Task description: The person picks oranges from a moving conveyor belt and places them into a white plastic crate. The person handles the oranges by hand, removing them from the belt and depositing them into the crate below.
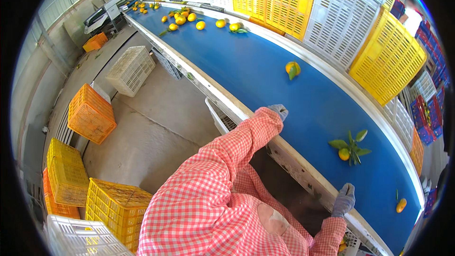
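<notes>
Two grey-gloved hands rest at the near edge of a blue conveyor belt [263,74]. My left hand [279,111] has its fingers curled over the belt; whether anything is in them is hidden. Lower right, my right hand [344,199] lies on the rim with fingers bent, no fruit visible in it. Between and beyond the hands, an orange citrus fruit with several leaves [344,154] lies on the belt. Another leafy fruit [293,69] sits farther up, and a small one [401,205] is at the far right. Several more fruits [180,20] are grouped up the belt.
Yellow crates [387,57] and white crates [339,17] stand along the far side. A pale crate [130,69], an orange crate [91,113] and yellow crates [117,202] stand on the floor at left. Below the near rim is a white basket [217,115]. A person [412,19] is in the right background.
</notes>
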A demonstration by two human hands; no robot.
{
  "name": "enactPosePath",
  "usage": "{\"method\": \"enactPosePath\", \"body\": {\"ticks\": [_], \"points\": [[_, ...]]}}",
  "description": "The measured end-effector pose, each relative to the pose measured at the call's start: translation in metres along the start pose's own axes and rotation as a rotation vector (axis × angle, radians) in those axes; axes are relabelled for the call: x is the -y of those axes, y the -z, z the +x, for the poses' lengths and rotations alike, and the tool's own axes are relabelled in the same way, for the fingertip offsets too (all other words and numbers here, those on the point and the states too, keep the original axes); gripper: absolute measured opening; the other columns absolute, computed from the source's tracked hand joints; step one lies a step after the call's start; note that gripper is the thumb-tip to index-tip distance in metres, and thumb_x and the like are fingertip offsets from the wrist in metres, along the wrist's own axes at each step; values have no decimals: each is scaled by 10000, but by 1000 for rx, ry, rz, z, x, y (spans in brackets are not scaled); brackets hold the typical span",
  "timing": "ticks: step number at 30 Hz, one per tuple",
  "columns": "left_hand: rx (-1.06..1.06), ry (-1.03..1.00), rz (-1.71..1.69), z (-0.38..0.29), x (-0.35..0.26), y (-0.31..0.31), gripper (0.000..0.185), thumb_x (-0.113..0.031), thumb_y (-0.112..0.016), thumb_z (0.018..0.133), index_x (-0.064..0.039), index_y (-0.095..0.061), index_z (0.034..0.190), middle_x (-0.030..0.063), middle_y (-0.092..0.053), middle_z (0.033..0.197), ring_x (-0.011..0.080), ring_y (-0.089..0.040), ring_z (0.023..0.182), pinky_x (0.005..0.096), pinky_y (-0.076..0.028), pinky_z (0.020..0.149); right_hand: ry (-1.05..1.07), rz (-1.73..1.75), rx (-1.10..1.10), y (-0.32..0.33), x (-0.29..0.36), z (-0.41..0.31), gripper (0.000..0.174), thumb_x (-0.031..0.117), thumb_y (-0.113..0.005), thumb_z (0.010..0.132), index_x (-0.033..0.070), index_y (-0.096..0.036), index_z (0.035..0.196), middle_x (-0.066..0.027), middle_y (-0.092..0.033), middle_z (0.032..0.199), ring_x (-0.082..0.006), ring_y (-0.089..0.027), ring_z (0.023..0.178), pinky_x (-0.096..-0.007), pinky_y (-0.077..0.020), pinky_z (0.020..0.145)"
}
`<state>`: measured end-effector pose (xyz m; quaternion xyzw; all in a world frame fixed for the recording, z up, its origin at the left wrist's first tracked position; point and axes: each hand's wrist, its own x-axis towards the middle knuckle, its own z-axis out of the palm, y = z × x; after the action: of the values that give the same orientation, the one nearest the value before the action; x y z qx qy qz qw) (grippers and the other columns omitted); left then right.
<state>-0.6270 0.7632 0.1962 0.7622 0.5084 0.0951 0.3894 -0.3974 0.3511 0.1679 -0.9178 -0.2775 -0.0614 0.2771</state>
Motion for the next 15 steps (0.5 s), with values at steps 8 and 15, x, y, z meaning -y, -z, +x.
{"method": "enactPosePath", "body": {"ticks": [8,15], "points": [[199,73,-1144,33,-39,-33,156,-227,-622,983,-93,-688,1027,11,-711,943,116,-659,821,302,-538,773,-247,552,409,1,50,64,157,173,-624,951,44,-659,1034,-38,-658,845,-87,-570,699,-230,-461,623],[89,185,-1293,40,-41,-40,226,-291,-682,931,-84,-688,1022,72,-712,963,170,-685,889,355,-561,842,396,198,292,-76,199,160,554,304,-739,822,45,-584,1286,-179,-579,1305,-323,-563,1205,-389,-446,1014]]}}
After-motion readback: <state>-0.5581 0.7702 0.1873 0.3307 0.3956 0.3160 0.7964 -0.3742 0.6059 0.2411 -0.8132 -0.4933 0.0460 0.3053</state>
